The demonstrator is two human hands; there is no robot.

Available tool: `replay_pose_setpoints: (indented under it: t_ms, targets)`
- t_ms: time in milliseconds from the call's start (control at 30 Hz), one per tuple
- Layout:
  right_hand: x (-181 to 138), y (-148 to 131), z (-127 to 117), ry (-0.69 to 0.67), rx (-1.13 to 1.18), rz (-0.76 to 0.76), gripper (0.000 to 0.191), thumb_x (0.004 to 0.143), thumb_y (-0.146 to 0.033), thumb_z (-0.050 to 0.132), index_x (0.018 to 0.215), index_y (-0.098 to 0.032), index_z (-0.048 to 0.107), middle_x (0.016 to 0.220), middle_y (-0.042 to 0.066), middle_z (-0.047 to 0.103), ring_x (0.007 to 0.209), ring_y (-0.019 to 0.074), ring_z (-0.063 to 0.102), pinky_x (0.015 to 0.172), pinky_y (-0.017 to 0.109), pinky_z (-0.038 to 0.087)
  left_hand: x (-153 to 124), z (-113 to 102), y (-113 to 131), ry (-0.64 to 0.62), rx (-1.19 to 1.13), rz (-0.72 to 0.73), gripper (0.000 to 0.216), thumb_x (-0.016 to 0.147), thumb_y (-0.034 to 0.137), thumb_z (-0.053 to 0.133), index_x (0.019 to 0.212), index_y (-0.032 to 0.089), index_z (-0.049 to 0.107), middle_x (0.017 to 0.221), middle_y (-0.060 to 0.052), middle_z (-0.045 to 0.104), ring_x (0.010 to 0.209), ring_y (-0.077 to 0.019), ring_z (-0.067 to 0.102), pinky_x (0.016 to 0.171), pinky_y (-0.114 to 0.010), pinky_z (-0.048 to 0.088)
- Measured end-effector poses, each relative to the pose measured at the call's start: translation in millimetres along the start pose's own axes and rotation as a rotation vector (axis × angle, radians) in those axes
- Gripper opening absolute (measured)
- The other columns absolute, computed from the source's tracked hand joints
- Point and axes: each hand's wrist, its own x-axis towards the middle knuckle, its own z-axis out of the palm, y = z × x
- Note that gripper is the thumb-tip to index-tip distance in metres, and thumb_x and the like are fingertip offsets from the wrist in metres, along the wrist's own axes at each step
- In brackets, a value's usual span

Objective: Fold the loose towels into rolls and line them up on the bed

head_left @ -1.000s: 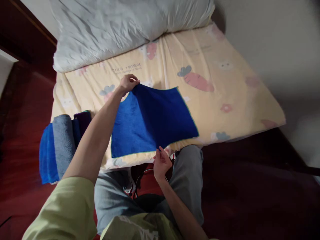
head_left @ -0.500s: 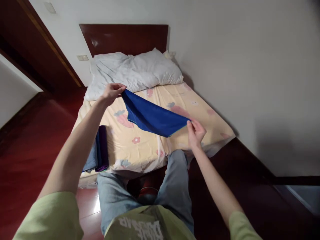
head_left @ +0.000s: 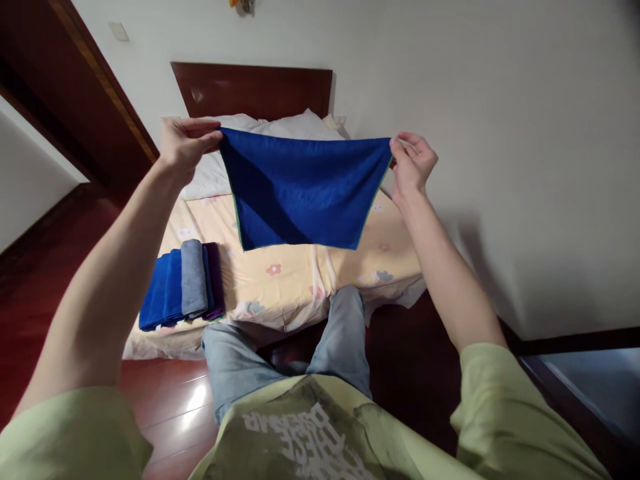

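Note:
A blue towel with thin green edging hangs spread out above the bed, its lower edge over the sheet. My left hand pinches its upper left corner between thumb and fingers. At the upper right corner, my right hand is closed on the cloth in the same way. Both arms are stretched forward, and the top edge between them sags slightly. On the bed's near left corner lie folded blue towels, a rolled or folded grey towel and a purple one.
The bed has a cream patterned sheet, white pillows and a dark wooden headboard. A white wall runs along the right. My legs stand against the bed's near edge, on a dark red floor.
Both hands have risen and moved apart, the right one most. The blue towel has gone from slanted and bunched to level and spread. More of the folded towels shows at the left.

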Motion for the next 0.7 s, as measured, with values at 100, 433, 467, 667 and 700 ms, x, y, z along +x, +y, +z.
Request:
replay_pose_setpoints:
  t_ms: [100,433,467,667,700]
  targets:
    - [10.2,-5.5,1.2,-0.031,-0.038,-0.014,0.054,0.098,-0.062,0.055,0.112,-0.012,0.07,0.112,0.012,0.076,0.102,0.0168,0.075,0.079,0.027,0.057,-5.8,-6.5,9.3,0.01,0.059,0.039,0.083,0.059,0.059,0.099,0.114,0.004,0.071,0.096,-0.005,0.078,0.093,-0.0189,0.071,0.11,-0.06,0.054]
    - [21.9,-7.0,-11.4,-0.138,-0.084,0.013,0.046,0.089,-0.053,0.077,0.113,-0.015,0.07,0.098,0.006,0.078,0.096,0.0174,0.075,0.084,0.033,0.061,-26.0,-19.0,28.2,0.034,0.259,0.129,0.069,0.07,0.055,0.087,0.113,0.003,0.076,0.098,-0.002,0.076,0.098,-0.0204,0.072,0.109,-0.061,0.049]
    - [21.7,-8.9,-12.4,-0.15,-0.093,0.011,0.047,0.089,-0.055,0.077,0.113,-0.014,0.071,0.097,0.006,0.078,0.096,0.0173,0.075,0.085,0.034,0.061,-26.3,-19.4,27.7,0.033,0.243,0.15,0.067,0.07,0.053,0.088,0.113,0.002,0.076,0.1,-0.003,0.076,0.099,-0.0204,0.072,0.108,-0.06,0.049]
    - [13.2,-31.2,-25.0,-0.215,-0.157,0.028,0.047,0.08,-0.057,0.086,0.106,-0.02,0.074,0.094,0.003,0.079,0.095,0.0198,0.076,0.091,0.038,0.064,-34.5,-22.7,34.8,0.111,0.111,0.139,0.068,0.053,0.035,0.103,0.102,-0.003,0.077,0.095,-0.011,0.077,0.087,-0.0202,0.073,0.105,-0.055,0.058]
    - [9.3,-35.8,-29.3,-0.23,-0.163,0.043,0.046,0.078,-0.055,0.089,0.103,-0.02,0.075,0.093,0.004,0.079,0.094,0.0205,0.076,0.091,0.038,0.064,-39.0,-24.8,37.2,0.111,0.098,0.128,0.068,0.05,0.033,0.104,0.101,-0.002,0.077,0.093,-0.012,0.077,0.084,-0.0197,0.073,0.105,-0.055,0.059]
